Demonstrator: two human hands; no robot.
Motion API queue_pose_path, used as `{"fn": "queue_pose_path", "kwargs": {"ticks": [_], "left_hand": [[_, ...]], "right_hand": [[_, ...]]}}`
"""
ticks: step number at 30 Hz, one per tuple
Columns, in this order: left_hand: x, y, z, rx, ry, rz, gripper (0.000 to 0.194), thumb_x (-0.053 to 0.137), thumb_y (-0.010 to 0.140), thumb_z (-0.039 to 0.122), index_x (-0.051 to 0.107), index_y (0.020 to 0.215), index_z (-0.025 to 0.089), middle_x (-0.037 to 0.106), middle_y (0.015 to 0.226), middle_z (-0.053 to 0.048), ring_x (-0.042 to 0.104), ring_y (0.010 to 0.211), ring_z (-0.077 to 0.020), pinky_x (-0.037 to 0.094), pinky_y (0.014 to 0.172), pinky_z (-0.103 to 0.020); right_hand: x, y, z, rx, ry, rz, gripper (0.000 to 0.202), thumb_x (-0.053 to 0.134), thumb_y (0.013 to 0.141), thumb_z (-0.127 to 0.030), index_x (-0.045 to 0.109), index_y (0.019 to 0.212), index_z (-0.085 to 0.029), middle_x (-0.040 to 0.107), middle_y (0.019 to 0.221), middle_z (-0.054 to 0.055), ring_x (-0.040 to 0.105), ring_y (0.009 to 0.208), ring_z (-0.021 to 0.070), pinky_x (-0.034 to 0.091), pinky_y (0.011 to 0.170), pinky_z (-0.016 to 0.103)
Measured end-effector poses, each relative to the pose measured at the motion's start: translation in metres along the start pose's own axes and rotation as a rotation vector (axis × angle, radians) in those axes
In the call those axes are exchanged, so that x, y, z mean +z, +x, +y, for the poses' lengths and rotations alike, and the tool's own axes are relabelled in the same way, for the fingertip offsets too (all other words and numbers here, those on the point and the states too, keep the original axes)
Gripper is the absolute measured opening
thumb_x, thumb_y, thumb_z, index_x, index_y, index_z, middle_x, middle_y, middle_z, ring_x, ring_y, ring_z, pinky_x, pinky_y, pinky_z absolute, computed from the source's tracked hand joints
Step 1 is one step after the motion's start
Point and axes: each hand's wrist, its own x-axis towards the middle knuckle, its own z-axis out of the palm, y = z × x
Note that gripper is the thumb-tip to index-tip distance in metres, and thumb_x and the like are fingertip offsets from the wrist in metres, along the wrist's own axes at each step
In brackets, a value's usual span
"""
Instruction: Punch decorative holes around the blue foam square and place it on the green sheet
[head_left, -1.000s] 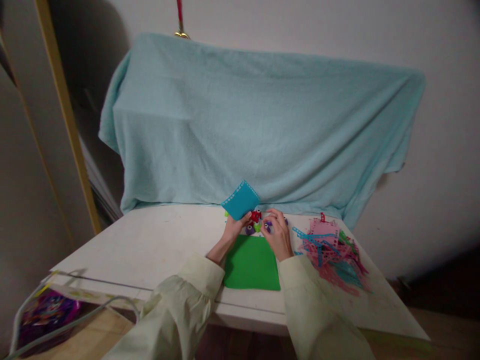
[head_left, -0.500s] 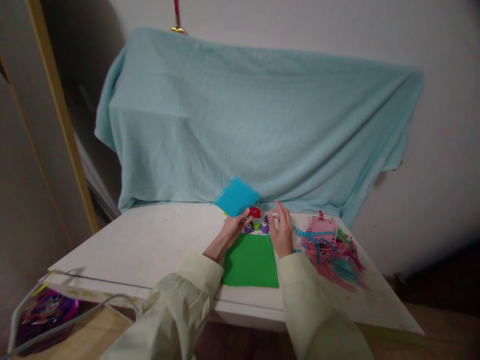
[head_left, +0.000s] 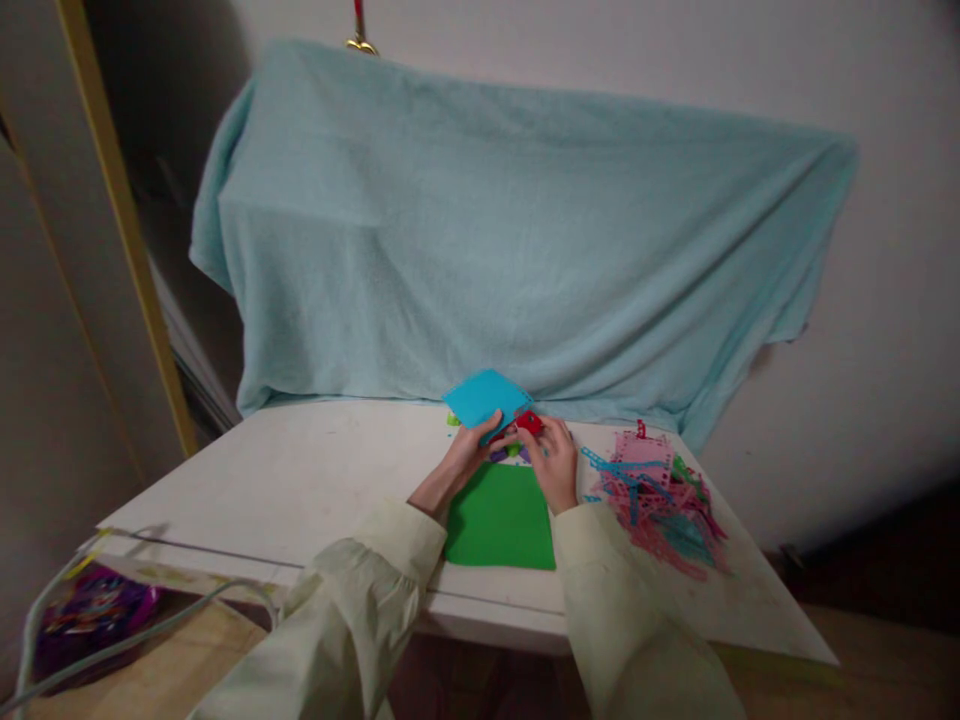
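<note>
A blue sheet (head_left: 486, 396) with small holes along its edges is tilted above the table, pinched in my left hand (head_left: 472, 450). My right hand (head_left: 553, 460) is closed on a small red punch (head_left: 529, 421) at the sheet's right corner. Beneath my hands, small purple and green punches (head_left: 513, 451) lie partly hidden. A green sheet (head_left: 500, 517) lies flat on the table just in front of them, between my forearms.
On the right of the white table (head_left: 315, 480) lies a pile of pink, blue and green punched strips (head_left: 667, 500). A light blue cloth (head_left: 510, 240) hangs behind. A purple package (head_left: 97, 620) and a pale cable (head_left: 150, 640) are at lower left.
My right hand has moved left and closed on the red punch, which has shifted slightly right. The blue sheet has moved right and tilted flatter, its corner now at the punch.
</note>
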Motion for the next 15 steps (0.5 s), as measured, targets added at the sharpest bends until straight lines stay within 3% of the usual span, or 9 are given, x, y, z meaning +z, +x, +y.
{"fn": "queue_pose_path", "kwargs": {"ticks": [7, 12, 15], "left_hand": [[0.000, -0.004, 0.007, 0.075, 0.114, 0.040, 0.037, 0.079, 0.069, 0.035, 0.066, 0.098, 0.016, 0.069, 0.090, -0.005, 0.062, 0.067, -0.0125, 0.057, 0.074, -0.033], [-0.004, 0.001, 0.003, 0.114, 0.242, 0.115, 0.034, 0.078, 0.066, 0.035, 0.065, 0.089, 0.014, 0.068, 0.078, -0.003, 0.062, 0.067, -0.0150, 0.055, 0.070, -0.031], [-0.010, 0.011, -0.004, 0.081, 0.221, 0.176, 0.030, 0.073, 0.067, 0.035, 0.064, 0.085, 0.013, 0.069, 0.077, -0.004, 0.063, 0.068, -0.0168, 0.054, 0.070, -0.032]], "right_hand": [[-0.009, 0.013, 0.012, 0.371, 0.544, 0.150, 0.034, 0.076, 0.073, -0.034, 0.066, 0.101, -0.017, 0.070, 0.099, 0.006, 0.066, 0.083, 0.0168, 0.052, 0.084, 0.034], [-0.014, 0.012, -0.007, 0.387, 0.451, 0.039, 0.030, 0.073, 0.077, -0.034, 0.068, 0.102, -0.020, 0.068, 0.109, 0.007, 0.065, 0.089, 0.0172, 0.052, 0.081, 0.031], [-0.011, 0.008, -0.021, 0.269, 0.296, -0.167, 0.023, 0.077, 0.072, -0.029, 0.071, 0.093, -0.021, 0.058, 0.132, 0.008, 0.062, 0.106, 0.0213, 0.049, 0.090, 0.033]]}}
